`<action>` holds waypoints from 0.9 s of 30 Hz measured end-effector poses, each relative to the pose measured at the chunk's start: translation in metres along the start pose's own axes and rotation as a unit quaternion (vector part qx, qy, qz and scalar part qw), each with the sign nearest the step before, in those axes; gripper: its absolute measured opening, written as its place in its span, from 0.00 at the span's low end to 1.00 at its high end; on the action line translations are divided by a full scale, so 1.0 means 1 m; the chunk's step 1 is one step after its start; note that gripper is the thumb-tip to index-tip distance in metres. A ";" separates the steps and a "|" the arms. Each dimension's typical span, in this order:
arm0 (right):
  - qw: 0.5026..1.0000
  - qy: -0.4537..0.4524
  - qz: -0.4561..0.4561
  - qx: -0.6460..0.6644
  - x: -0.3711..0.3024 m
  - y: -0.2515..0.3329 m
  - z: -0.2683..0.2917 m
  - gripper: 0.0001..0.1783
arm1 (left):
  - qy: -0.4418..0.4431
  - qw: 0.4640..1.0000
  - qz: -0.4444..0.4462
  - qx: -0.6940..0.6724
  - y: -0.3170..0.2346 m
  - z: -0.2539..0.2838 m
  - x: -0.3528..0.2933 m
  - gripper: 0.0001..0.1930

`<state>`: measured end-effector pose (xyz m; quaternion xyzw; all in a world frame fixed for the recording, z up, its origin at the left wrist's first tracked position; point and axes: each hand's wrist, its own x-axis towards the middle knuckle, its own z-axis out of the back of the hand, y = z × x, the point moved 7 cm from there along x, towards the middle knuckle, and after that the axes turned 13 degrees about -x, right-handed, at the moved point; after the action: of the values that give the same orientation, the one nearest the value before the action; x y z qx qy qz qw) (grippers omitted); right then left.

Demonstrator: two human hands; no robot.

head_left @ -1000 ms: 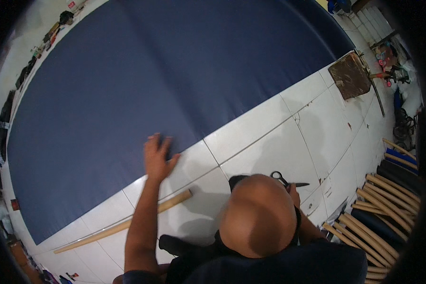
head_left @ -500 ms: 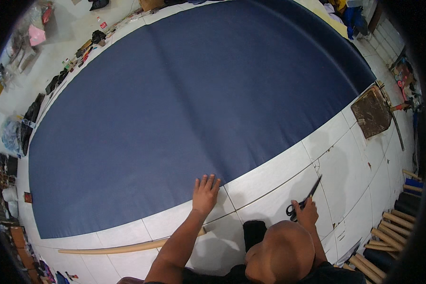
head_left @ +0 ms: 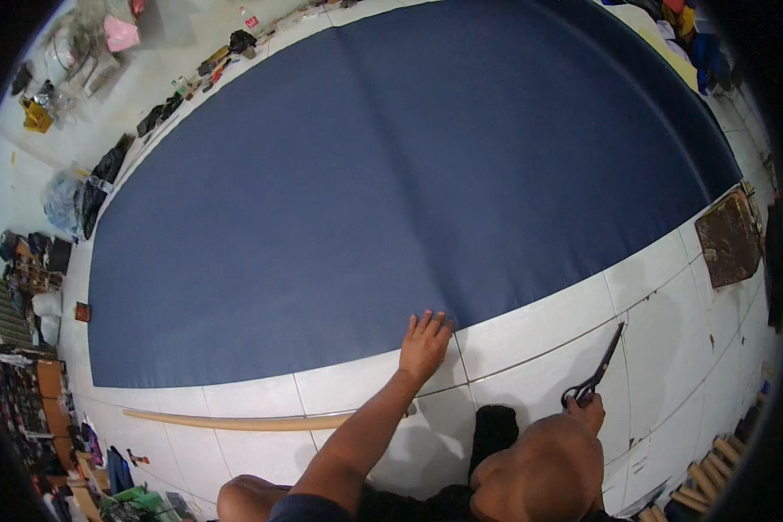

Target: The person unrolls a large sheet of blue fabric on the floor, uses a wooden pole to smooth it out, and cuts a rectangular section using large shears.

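Large dark navy sheet of fabric (head_left: 391, 191) lies spread flat on the white tiled floor (head_left: 531, 331), its near edge unbroken with no cut visible, so by my reading the cutting has not begun. Left hand (head_left: 424, 341) rests open, fingers spread, on that near edge; right hand (head_left: 585, 409) grips black-handled scissors (head_left: 596, 374), blades together, tip on the tiles just short of the fabric. Long pale wooden stick (head_left: 235, 422) lies parallel on the tiles nearby; rusty brown square plate (head_left: 729, 237) at right.
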<state>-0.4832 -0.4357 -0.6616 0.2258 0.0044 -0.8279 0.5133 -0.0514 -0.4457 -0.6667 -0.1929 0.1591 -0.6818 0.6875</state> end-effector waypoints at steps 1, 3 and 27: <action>1.000 0.008 0.010 0.009 0.002 0.004 -0.001 0.24 | 0.008 1.000 0.009 -0.011 -0.001 -0.002 0.001 0.17; 0.999 0.008 0.022 0.028 0.013 -0.010 -0.005 0.23 | 0.009 1.000 0.004 0.002 -0.004 -0.007 0.003 0.18; 0.844 0.472 0.194 0.164 -0.109 0.163 -0.128 0.26 | -0.096 0.980 0.080 -0.156 -0.007 0.024 0.000 0.16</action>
<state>-0.2560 -0.3897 -0.6987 0.6667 0.0669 -0.4935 0.5546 -0.0464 -0.4441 -0.6423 -0.3485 0.2117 -0.5701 0.7132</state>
